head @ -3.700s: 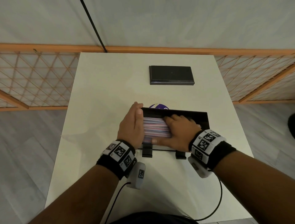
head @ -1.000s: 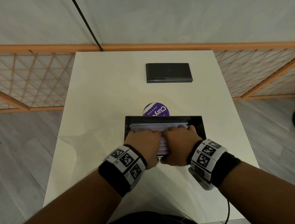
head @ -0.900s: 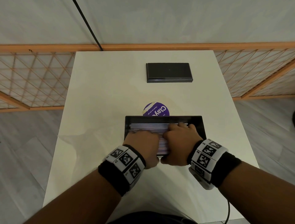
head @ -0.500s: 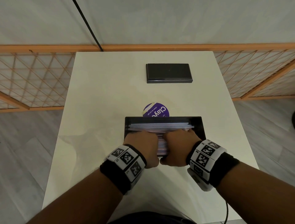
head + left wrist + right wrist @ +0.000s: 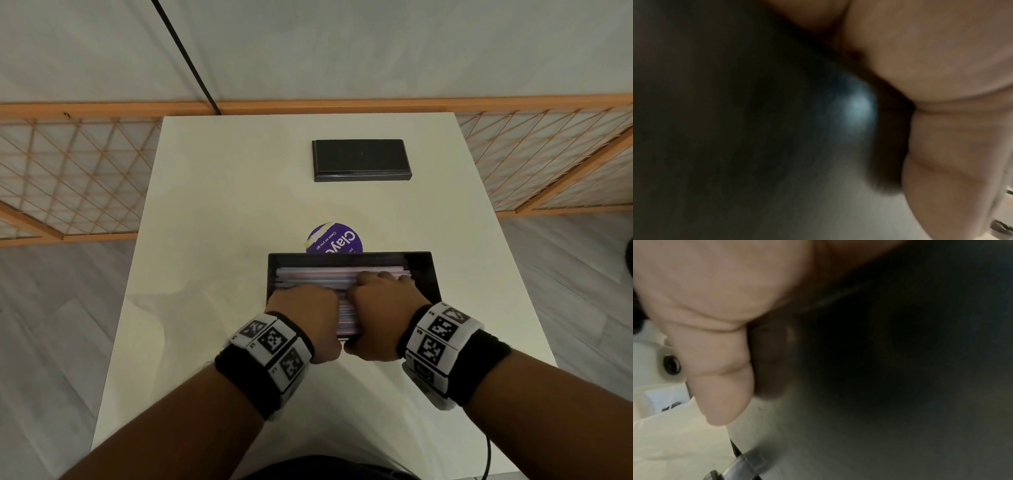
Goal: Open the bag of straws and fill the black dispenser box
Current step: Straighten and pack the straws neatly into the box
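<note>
Nearest on the bench (image 5: pixel 205 240): left hand (image 5: pixel 305 322) and right hand (image 5: pixel 380 318) resting side by side on the straws (image 5: pixel 318 277), knuckles up, fingers bent down over the pile and seemingly pressing it flat; whether curling round any straw, impossible to tell. Both wrist views blurred and dark, showing only thumbs against the black wall.

Straws lying lengthwise inside the open black box (image 5: pixel 421 270), filling it near to the rim; filling judged almost done, levelling and closing remaining. No bag visible.

Just behind the box, partly hidden by its far wall: purple round label (image 5: pixel 337 240), upside down, reading "Clay…" and "Clean as you go".

Farther back, well apart: black lid (image 5: pixel 361 159) lying flat, unmarked.
</note>
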Motion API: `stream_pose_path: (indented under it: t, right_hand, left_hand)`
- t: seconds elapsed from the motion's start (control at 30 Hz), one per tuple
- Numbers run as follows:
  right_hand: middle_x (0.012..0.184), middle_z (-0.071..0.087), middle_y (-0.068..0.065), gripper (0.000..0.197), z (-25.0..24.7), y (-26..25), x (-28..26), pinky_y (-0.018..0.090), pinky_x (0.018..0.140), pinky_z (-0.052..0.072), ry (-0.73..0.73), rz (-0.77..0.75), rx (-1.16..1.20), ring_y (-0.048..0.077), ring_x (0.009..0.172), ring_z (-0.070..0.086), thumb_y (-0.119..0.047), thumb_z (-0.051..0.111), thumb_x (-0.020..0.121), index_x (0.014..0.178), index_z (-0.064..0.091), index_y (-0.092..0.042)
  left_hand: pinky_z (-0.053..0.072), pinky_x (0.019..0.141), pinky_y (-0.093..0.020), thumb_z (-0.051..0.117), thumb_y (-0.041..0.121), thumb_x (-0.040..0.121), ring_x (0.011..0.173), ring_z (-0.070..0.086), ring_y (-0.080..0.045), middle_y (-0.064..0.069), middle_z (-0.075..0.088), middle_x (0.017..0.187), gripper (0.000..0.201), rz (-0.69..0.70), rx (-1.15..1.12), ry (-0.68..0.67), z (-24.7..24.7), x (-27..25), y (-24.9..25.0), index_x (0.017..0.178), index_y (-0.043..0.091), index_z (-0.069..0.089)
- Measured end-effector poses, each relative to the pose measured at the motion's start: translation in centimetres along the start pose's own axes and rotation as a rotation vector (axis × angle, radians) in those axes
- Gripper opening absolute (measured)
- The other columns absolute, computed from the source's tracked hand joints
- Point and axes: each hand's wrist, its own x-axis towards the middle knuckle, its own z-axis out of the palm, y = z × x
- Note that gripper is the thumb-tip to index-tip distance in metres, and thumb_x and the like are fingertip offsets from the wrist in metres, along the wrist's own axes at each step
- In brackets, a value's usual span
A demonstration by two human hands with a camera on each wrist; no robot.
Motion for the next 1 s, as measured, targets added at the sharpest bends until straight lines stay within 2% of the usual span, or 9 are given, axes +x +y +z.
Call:
stream_pose_path:
  t: [0.1, 0.23, 0.4, 0.53, 0.6, 0.87, 1.0]
  right_hand:
    - [0.099, 0.065, -0.008, 0.051, 0.0, 0.0, 0.0, 0.037, 0.087, 0.053, 0.013, 0.0, 0.053, 0.02, 0.094, 0.064, -0.056, 0.069, 0.062, 0.105, 0.06, -0.031]
    - [0.098, 0.067, -0.01, 0.056, 0.4, 0.2, 0.4, 0.039, 0.087, 0.054, 0.018, -0.005, 0.061, 0.019, 0.092, 0.065, -0.058, 0.063, 0.058, 0.107, 0.06, -0.032]
    - [0.107, 0.058, -0.005, 0.053, 0.4, 0.1, 0.2, 0.04, 0.092, 0.048, 0.003, 0.002, 0.013, 0.023, 0.099, 0.059, -0.059, 0.065, 0.065, 0.109, 0.063, -0.031]
    - [0.09, 0.065, -0.006, 0.043, 0.1, 0.1, 0.0, 0.034, 0.087, 0.05, -0.022, 0.024, 0.03, 0.021, 0.087, 0.063, -0.056, 0.067, 0.065, 0.096, 0.064, -0.026]
    - [0.086, 0.066, -0.007, 0.04, 0.1, 0.0, -0.1, 0.032, 0.084, 0.049, -0.026, 0.032, 0.036, 0.021, 0.084, 0.064, -0.054, 0.067, 0.066, 0.094, 0.063, -0.026]
    - [0.091, 0.065, -0.009, 0.041, 0.2, 0.0, -0.2, 0.04, 0.091, 0.05, -0.011, 0.017, 0.038, 0.02, 0.088, 0.063, -0.054, 0.064, 0.067, 0.099, 0.063, -0.028]
    - [0.092, 0.065, -0.008, 0.04, 0.2, 0.0, -0.3, 0.04, 0.09, 0.051, -0.021, 0.015, 0.051, 0.021, 0.089, 0.063, -0.053, 0.064, 0.069, 0.1, 0.062, -0.028]
  left_hand:
    - [0.057, 0.093, -0.039, 0.072, 0.047, 0.081, 0.105, 0.067, -0.019, 0.005, 0.069, 0.114, 0.048, 0.019, 0.018, 0.037, -0.3, -0.4, 0.0, 0.124, 0.028, 0.06]
    - [0.051, 0.1, -0.038, 0.073, 0.043, 0.085, 0.115, 0.062, -0.021, 0.003, 0.06, 0.126, 0.055, 0.071, 0.008, 0.133, -0.4, -1.2, -0.1, 0.132, 0.025, 0.052]
    - [0.052, 0.099, -0.037, 0.069, 0.036, 0.09, 0.114, 0.064, -0.022, 0.002, 0.065, 0.126, 0.05, 0.057, 0.018, 0.067, 0.2, -1.3, -0.4, 0.135, 0.023, 0.051]
    - [0.053, 0.096, -0.038, 0.069, 0.038, 0.088, 0.111, 0.066, -0.023, 0.002, 0.067, 0.122, 0.048, 0.035, 0.006, 0.039, 0.2, -1.1, -0.7, 0.131, 0.025, 0.054]
    - [0.054, 0.096, -0.037, 0.069, 0.04, 0.087, 0.111, 0.066, -0.022, 0.003, 0.068, 0.121, 0.048, 0.026, 0.0, 0.031, 0.1, -1.1, -0.6, 0.13, 0.025, 0.055]
    - [0.053, 0.097, -0.035, 0.069, 0.04, 0.089, 0.112, 0.065, -0.021, 0.002, 0.066, 0.124, 0.05, 0.026, -0.009, 0.046, 0.0, -1.2, -0.5, 0.133, 0.024, 0.052]
    - [0.052, 0.096, -0.034, 0.068, 0.039, 0.09, 0.113, 0.065, -0.021, 0.002, 0.066, 0.124, 0.05, 0.018, -0.015, 0.048, -0.1, -1.3, -0.5, 0.134, 0.023, 0.051]
